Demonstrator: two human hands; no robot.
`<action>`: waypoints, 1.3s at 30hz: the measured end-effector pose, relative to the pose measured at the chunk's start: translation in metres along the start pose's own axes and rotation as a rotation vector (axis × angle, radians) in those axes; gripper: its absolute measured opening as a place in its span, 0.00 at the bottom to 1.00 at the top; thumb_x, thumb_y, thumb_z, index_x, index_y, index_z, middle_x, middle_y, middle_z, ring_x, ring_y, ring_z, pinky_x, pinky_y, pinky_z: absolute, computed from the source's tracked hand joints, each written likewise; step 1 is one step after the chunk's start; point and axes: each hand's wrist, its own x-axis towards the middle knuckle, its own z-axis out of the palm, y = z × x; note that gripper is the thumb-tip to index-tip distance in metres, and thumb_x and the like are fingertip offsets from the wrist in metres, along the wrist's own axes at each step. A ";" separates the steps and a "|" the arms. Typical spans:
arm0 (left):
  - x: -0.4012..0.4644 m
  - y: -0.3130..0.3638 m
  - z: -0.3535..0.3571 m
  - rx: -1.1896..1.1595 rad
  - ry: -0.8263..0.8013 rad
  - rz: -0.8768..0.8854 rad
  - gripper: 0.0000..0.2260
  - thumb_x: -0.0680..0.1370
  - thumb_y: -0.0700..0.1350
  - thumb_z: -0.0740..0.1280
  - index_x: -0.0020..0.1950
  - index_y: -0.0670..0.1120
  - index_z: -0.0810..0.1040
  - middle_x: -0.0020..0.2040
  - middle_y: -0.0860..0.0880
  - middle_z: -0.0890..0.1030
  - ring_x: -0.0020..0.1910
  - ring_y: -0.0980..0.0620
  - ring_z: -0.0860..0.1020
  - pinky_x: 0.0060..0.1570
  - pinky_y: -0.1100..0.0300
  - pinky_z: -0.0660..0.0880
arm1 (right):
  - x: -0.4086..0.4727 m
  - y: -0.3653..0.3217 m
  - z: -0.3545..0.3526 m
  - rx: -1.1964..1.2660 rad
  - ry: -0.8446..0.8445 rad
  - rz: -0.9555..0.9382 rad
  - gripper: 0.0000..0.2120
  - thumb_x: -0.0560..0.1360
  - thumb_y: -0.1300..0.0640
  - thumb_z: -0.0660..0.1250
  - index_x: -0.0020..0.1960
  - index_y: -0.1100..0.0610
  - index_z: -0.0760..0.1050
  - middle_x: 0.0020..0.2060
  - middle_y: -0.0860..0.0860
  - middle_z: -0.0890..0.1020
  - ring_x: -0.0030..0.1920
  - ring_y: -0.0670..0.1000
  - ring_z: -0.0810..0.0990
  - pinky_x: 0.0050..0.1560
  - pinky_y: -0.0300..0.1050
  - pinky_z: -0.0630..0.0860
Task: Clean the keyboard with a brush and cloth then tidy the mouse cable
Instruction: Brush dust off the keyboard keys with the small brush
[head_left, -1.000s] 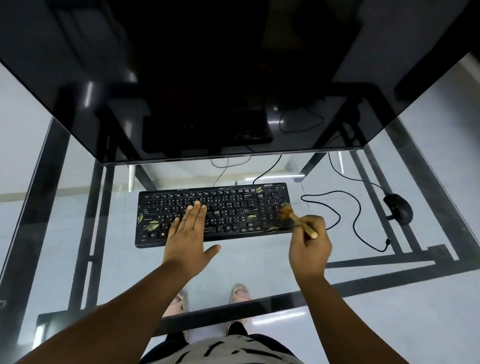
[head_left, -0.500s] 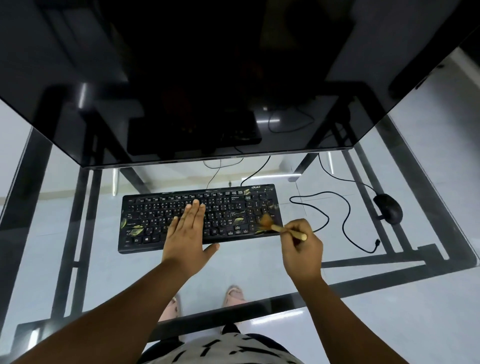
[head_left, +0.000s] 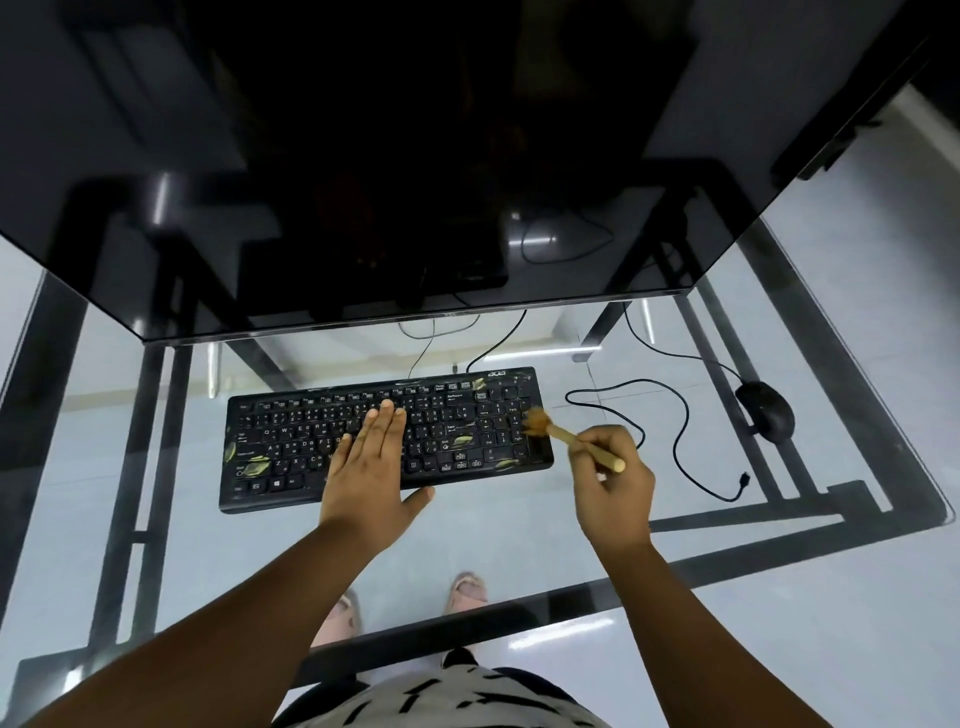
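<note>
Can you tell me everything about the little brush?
The brush is small, with a light wooden-looking handle and a tuft of orange-brown bristles. The right hand holds it by the handle, tilted, bristles pointing up-left. The tuft sits over the right end of the black keyboard, by the number keys.

Brand mark: "acer" in pale letters on the top right corner of the black keyboard (head_left: 387, 439), just above the number pad.
Letter keys: "Q", "W" on one row and "Z", "X" on a lower row, at the keyboard's left half; each carries a second, smaller character too fine to make out.
Named keys: "Backspace" on a wide key right of centre, "Enter" below it, "Shift" lower still, all in small white print.
Logo key: a window-pane symbol on the bottom row, left side.
Other key legends: too small or blurred to read.
Mouse (head_left: 765, 411): no lettering legible.
Monitor (head_left: 363, 171): dark screen, no text legible.
</note>
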 end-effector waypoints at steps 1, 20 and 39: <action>0.000 -0.001 0.000 0.001 -0.001 -0.005 0.43 0.76 0.65 0.59 0.80 0.47 0.40 0.79 0.52 0.38 0.78 0.53 0.40 0.75 0.52 0.41 | 0.001 -0.001 0.002 -0.033 -0.040 -0.018 0.08 0.75 0.65 0.67 0.43 0.52 0.74 0.35 0.44 0.79 0.33 0.47 0.75 0.31 0.43 0.73; -0.005 -0.009 -0.001 -0.013 0.026 -0.041 0.42 0.76 0.67 0.58 0.80 0.47 0.44 0.80 0.51 0.42 0.79 0.53 0.43 0.76 0.51 0.44 | 0.027 -0.008 0.024 -0.026 0.081 0.033 0.02 0.77 0.57 0.66 0.47 0.51 0.75 0.33 0.48 0.79 0.34 0.46 0.75 0.34 0.39 0.72; -0.037 -0.119 -0.035 -0.170 0.208 -0.366 0.26 0.82 0.49 0.54 0.79 0.44 0.54 0.80 0.46 0.55 0.79 0.48 0.53 0.76 0.48 0.50 | -0.061 -0.005 0.112 -0.381 -0.717 -0.520 0.16 0.69 0.59 0.73 0.53 0.43 0.80 0.42 0.38 0.78 0.43 0.45 0.72 0.48 0.48 0.71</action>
